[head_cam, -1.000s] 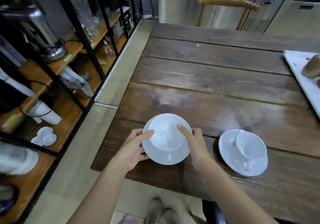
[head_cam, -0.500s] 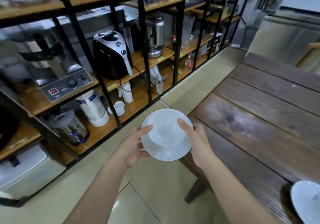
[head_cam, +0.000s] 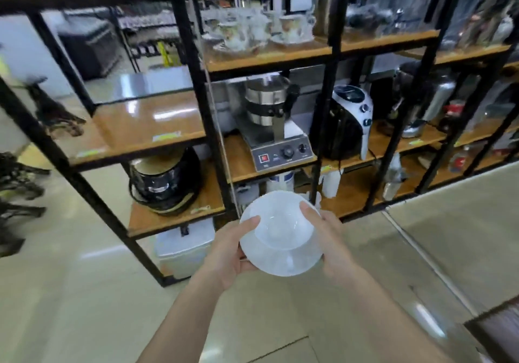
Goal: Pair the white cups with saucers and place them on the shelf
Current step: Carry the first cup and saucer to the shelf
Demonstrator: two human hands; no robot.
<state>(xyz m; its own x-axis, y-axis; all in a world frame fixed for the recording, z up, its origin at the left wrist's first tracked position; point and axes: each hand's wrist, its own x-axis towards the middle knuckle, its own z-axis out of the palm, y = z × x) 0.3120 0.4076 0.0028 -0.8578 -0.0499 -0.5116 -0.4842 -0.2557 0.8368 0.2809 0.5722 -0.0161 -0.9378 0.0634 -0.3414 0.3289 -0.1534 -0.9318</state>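
Black-framed shelf (head_cam: 196,62) with wooden boards. Upper board: patterned cups on saucers (head_cam: 252,35). Middle board: steel appliance with dials (head_cam: 273,126), black-and-white machine (head_cam: 346,122); left bay bare. Lower board: black pot (head_cam: 165,182). Tiled floor (head_cam: 84,306): grey box (head_cam: 184,247) under shelf.

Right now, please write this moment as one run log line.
phase: carry to shelf | left hand + right hand: holding saucer | white cup: on saucer | placed: not yet

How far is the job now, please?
Done: one cup sits on its saucer. In hand: the left hand and right hand carry the pair over the floor, facing the shelf. Left: setting it on the shelf; no other pair is in view.
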